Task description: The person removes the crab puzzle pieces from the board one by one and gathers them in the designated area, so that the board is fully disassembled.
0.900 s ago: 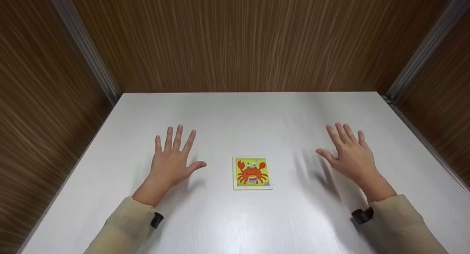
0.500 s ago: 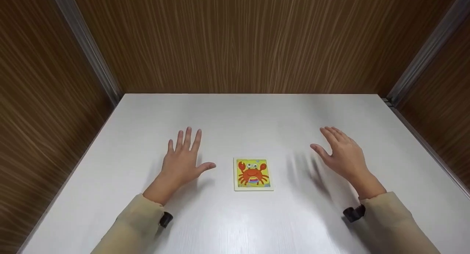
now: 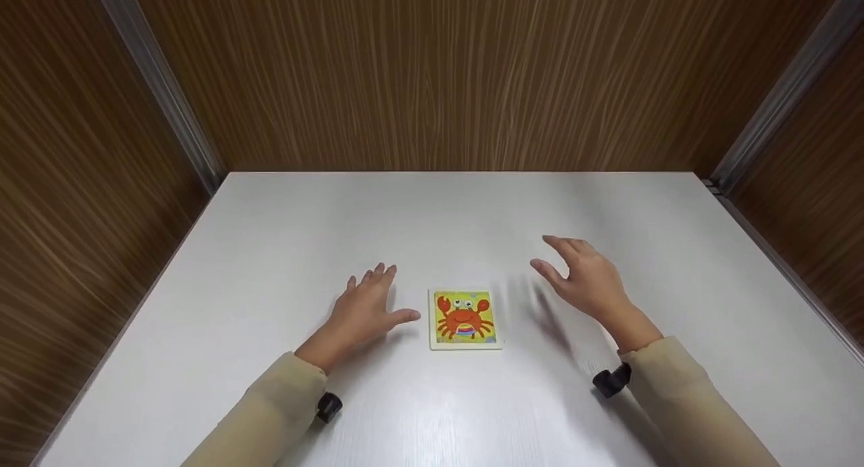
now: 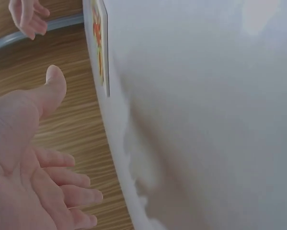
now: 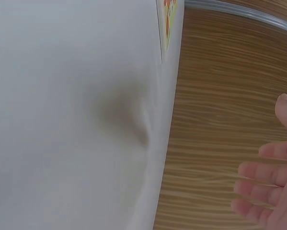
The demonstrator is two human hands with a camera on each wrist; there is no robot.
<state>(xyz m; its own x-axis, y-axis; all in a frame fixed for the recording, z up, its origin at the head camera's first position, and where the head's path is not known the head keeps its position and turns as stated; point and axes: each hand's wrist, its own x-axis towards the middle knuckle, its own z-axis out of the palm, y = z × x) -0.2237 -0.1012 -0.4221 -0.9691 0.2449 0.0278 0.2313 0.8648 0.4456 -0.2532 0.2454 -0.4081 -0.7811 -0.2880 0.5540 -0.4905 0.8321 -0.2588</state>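
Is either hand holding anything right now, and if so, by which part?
Nothing is held: the left hand and right hand are both empty, and the crab puzzle lies untouched on the table.

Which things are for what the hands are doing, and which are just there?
Seems part of the job:
- crab picture tile
- left hand, beside it
- right hand, farther off

Just there:
- white table underneath
- wood-grain back wall
- black wrist pieces

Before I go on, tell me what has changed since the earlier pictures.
The left hand has moved rightward and the right hand leftward, both closer to the crab panel. Nothing was taken hold of or let go. The crab panel stayed in place on the white table.
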